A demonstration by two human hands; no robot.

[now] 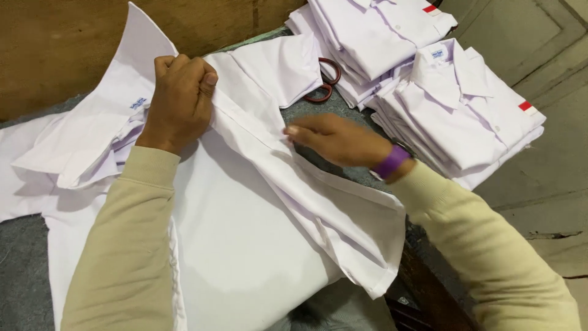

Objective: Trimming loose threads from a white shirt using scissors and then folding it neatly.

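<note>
A white shirt lies spread on grey felt padding — left hand fisted on its placket, right hand flat, fingers extended. Folded shirt stacks far right, probably red-handled scissors beside; wooden wall behind.

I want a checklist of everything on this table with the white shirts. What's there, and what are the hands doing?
Surface: grey felt-covered table, wooden edge at lower right.
Job's things: white shirt spread flat, collar toward upper left.
Clutter: two stacks of folded white shirts at upper right; red-handled scissors partly tucked under them.
Grippers: left hand fisted on the shirt's front edge near the collar; right hand, flat, fingers on the same edge lower down, purple wristband.
Cables: nothing seen.
Surroundings: brown wooden wall behind, concrete floor at right.
</note>
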